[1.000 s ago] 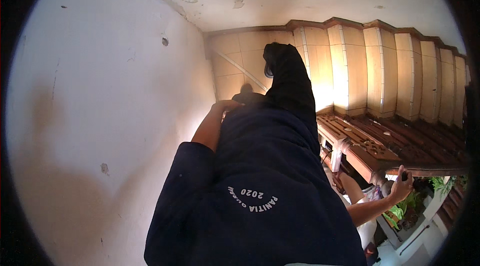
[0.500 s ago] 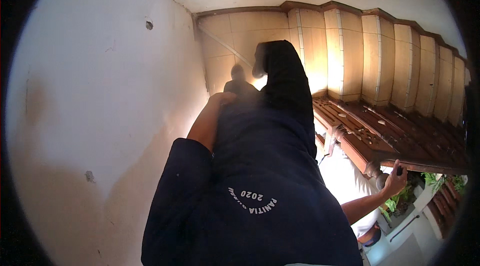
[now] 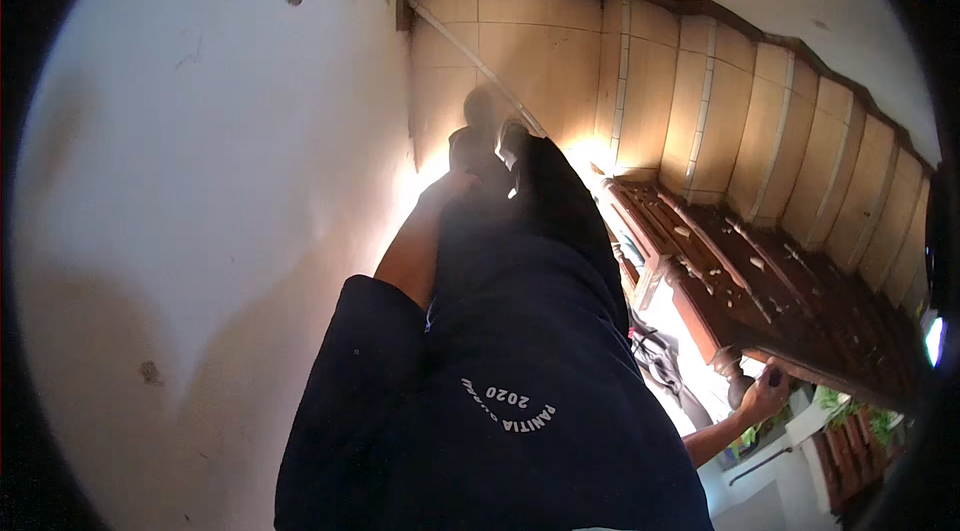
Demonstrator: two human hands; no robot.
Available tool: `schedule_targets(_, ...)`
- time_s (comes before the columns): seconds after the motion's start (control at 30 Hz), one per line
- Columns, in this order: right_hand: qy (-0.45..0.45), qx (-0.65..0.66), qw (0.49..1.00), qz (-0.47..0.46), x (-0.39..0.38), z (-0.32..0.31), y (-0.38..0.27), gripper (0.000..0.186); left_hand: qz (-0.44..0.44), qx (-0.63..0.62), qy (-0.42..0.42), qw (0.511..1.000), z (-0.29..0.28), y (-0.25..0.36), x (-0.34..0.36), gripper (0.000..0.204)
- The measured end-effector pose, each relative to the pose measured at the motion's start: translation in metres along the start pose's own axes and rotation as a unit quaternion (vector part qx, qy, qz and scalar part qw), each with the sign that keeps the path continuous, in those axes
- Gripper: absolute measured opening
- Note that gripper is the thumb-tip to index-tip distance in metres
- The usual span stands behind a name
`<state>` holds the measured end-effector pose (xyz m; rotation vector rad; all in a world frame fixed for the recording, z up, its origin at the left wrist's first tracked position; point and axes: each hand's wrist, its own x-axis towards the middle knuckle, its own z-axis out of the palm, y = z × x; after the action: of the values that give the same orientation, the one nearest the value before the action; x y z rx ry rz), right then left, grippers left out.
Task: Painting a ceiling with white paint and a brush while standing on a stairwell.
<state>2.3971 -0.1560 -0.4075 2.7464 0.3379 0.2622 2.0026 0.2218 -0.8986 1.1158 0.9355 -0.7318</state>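
Note:
My left arm hangs down beside my dark shirt (image 3: 480, 331). My left hand (image 3: 458, 183) rests against my dark trousers at the thigh, near the white wall; its fingers are too dim and blurred to read. On the right, my right hand (image 3: 764, 393) is by the end of the brown wooden railing (image 3: 690, 286), close to a turned post (image 3: 733, 371). Its fingers are curled round a small dark thing (image 3: 775, 377) whose kind does not show. My feet are close together on the tiled floor (image 3: 540, 61), partly lost in shadow.
Tiled steps (image 3: 735, 101) with pale edge strips lie on the right, along the railing. The white wall (image 3: 220, 151) rises close on my left. A pale strip (image 3: 470, 56) crosses the floor. Green plants (image 3: 835, 406) show beyond the railing at the lower right.
My forward leg has come back beside the other, its foot lower in view. My right hand has shifted slightly left and down, still by the railing.

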Motion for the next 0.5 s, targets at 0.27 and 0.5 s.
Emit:
schedule_targets(0.27, -0.151, 0.033, 0.971, -0.181, -0.017, -0.003, -0.012, 0.036, -0.014, -0.361, -0.011, 0.932, 0.066, -0.088, 0.023, 0.070)
schedule_targets(0.5, -0.277, 0.109, 0.907, -0.298, -0.020, 0.129, -0.146, 0.030, -0.022, -0.423, 0.134, 0.896, 0.189, -0.242, -0.033, 0.063)
